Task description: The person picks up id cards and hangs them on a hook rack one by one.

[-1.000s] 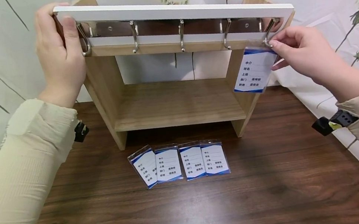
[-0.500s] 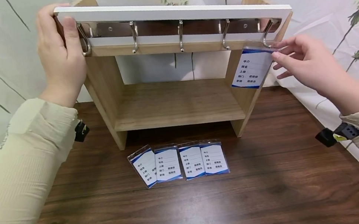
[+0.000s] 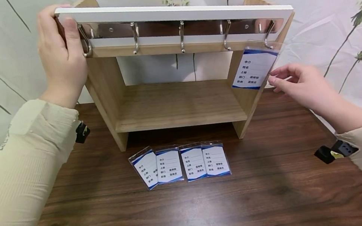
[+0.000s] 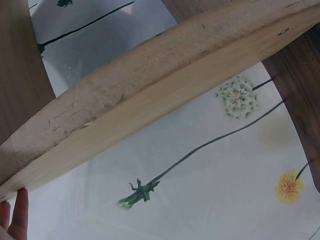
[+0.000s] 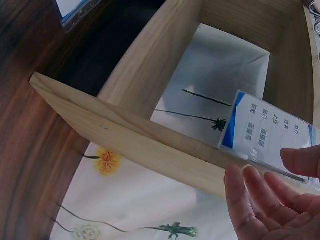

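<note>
My left hand grips the left end of the white hook board on a wooden shelf rack, its thumb on the front face. In the left wrist view only a few fingers show, against the rack's wooden side. A badge in a clear plastic sleeve hangs tilted from the rightmost metal hook. Beside that badge's lower right edge is my right hand, fingers loosely bent and holding nothing. The right wrist view shows its thumb and fingers apart near the badge's edge.
Several more badges lie in a row on the dark wooden table, in front of the rack. Other metal hooks along the board carry nothing. A white flower-patterned cloth hangs behind.
My right hand has let go of the badge's top right corner and moved down along its edge. The badge now hangs from the hook. My left hand has stayed put.
</note>
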`<action>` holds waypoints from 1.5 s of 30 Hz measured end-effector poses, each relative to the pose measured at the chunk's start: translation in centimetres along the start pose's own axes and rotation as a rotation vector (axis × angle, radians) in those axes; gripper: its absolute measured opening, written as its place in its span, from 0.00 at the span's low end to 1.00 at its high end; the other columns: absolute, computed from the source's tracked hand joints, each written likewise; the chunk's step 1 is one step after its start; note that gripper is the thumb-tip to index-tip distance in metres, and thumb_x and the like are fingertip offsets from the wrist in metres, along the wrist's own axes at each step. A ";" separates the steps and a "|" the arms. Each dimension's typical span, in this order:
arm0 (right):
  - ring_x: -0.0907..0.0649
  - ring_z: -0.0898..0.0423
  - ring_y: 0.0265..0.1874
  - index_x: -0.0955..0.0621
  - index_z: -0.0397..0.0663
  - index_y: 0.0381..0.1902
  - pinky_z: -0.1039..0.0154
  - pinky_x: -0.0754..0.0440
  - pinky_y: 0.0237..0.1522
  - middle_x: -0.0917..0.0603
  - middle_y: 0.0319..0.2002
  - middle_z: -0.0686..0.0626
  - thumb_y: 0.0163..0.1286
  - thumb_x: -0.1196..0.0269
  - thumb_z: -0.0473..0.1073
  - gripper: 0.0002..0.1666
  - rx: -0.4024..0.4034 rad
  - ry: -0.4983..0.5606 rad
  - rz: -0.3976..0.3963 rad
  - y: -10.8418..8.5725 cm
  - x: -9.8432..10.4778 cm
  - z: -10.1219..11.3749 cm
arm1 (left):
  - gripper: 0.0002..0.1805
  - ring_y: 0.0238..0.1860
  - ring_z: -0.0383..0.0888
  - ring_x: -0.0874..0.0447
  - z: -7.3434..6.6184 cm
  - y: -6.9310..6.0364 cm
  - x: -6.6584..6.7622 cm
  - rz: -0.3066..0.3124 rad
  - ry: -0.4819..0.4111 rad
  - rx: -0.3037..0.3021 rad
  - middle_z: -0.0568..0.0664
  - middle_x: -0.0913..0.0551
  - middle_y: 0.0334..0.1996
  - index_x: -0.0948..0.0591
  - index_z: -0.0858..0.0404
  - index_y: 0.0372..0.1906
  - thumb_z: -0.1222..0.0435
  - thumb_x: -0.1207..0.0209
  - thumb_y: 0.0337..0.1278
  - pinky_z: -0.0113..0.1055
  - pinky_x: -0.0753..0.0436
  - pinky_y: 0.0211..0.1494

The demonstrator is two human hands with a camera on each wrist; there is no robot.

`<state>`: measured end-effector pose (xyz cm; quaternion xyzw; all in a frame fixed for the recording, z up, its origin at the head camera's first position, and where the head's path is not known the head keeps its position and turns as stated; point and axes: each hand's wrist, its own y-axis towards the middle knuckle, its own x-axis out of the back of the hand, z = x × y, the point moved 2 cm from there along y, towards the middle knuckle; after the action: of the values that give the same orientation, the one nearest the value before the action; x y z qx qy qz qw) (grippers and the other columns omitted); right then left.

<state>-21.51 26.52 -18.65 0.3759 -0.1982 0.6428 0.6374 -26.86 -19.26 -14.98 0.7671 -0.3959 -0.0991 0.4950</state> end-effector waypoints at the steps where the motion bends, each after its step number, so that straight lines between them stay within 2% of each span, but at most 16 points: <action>1: 0.20 0.77 0.26 0.24 0.30 0.56 0.76 0.21 0.28 0.23 0.26 0.79 0.74 0.42 0.45 0.23 0.003 -0.009 -0.002 0.0 -0.1 -0.1 | 0.15 0.56 0.30 0.31 0.0 0.0 0.0 -0.001 -0.001 0.003 0.31 0.30 0.52 0.28 0.53 0.60 0.62 0.57 0.76 0.30 0.35 0.63; 4: 0.21 0.78 0.26 0.22 0.32 0.55 0.76 0.23 0.28 0.22 0.26 0.77 0.73 0.41 0.46 0.22 0.000 -0.043 -0.004 -0.2 -0.5 -0.4 | 0.15 0.54 0.26 0.32 0.0 0.0 0.0 -0.004 0.000 0.002 0.30 0.30 0.51 0.28 0.53 0.60 0.62 0.57 0.76 0.30 0.35 0.63; 7: 0.21 0.77 0.26 0.21 0.33 0.54 0.75 0.22 0.28 0.18 0.29 0.68 0.73 0.40 0.46 0.22 0.001 -0.047 0.015 -0.4 -1.3 -0.7 | 0.15 0.53 0.24 0.33 0.0 0.0 0.0 -0.007 0.000 0.001 0.28 0.31 0.50 0.28 0.53 0.60 0.63 0.57 0.76 0.30 0.35 0.63; 12: 0.21 0.72 0.26 0.21 0.33 0.54 0.71 0.20 0.29 0.14 0.39 0.45 0.73 0.40 0.45 0.21 -0.002 -0.045 0.070 -1.0 -2.7 -0.9 | 0.15 0.56 0.34 0.29 0.0 0.0 0.0 -0.006 0.003 0.003 0.30 0.31 0.51 0.28 0.53 0.60 0.62 0.57 0.76 0.30 0.35 0.64; 16: 0.21 0.72 0.27 0.21 0.35 0.54 0.71 0.21 0.30 0.15 0.43 0.37 0.73 0.40 0.47 0.21 -0.010 -0.062 0.098 -1.5 -3.6 -1.0 | 0.15 0.58 0.39 0.28 0.0 0.0 0.1 -0.006 -0.003 0.008 0.28 0.31 0.51 0.28 0.53 0.60 0.62 0.57 0.76 0.30 0.35 0.64; 29: 0.19 0.66 0.30 0.19 0.38 0.53 0.69 0.22 0.33 0.14 0.44 0.38 0.72 0.39 0.48 0.21 -0.004 -0.030 0.181 -2.5 -6.2 -0.8 | 0.15 0.55 0.35 0.28 -0.2 0.0 0.1 -0.008 -0.021 0.022 0.25 0.34 0.47 0.27 0.55 0.60 0.61 0.56 0.76 0.30 0.34 0.63; 36: 0.18 0.65 0.29 0.20 0.36 0.53 0.66 0.19 0.33 0.15 0.42 0.40 0.72 0.39 0.46 0.20 -0.003 0.026 0.233 -2.4 -7.5 -0.4 | 0.15 0.58 0.41 0.27 -0.1 0.0 0.3 -0.005 0.003 0.017 0.38 0.27 0.54 0.28 0.52 0.60 0.62 0.57 0.76 0.31 0.34 0.63; 38: 0.17 0.64 0.29 0.21 0.35 0.53 0.65 0.17 0.34 0.16 0.43 0.39 0.72 0.39 0.46 0.20 -0.018 0.063 0.251 -2.4 -7.9 -0.5 | 0.14 0.57 0.40 0.27 -0.1 0.0 0.3 -0.003 0.000 0.017 0.35 0.28 0.52 0.28 0.52 0.60 0.62 0.57 0.76 0.30 0.34 0.62; 42: 0.16 0.60 0.31 0.22 0.34 0.55 0.64 0.15 0.34 0.17 0.43 0.38 0.72 0.38 0.46 0.22 -0.062 0.143 0.289 -2.5 -9.0 -0.8 | 0.15 0.50 0.30 0.29 -0.3 -0.1 0.3 -0.006 -0.014 -0.005 0.24 0.34 0.45 0.27 0.56 0.60 0.60 0.56 0.76 0.29 0.34 0.56; 45: 0.15 0.55 0.33 0.22 0.34 0.55 0.64 0.15 0.33 0.16 0.42 0.39 0.72 0.38 0.46 0.22 -0.082 0.176 0.306 -2.5 -9.9 -1.1 | 0.15 0.50 0.32 0.29 -0.6 -0.2 0.3 -0.012 -0.014 -0.025 0.29 0.30 0.46 0.27 0.57 0.59 0.59 0.56 0.76 0.29 0.34 0.56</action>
<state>-20.27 21.01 -27.19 0.2573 -0.2228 0.7540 0.5618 -26.23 -19.07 -14.81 0.7625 -0.3937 -0.1124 0.5009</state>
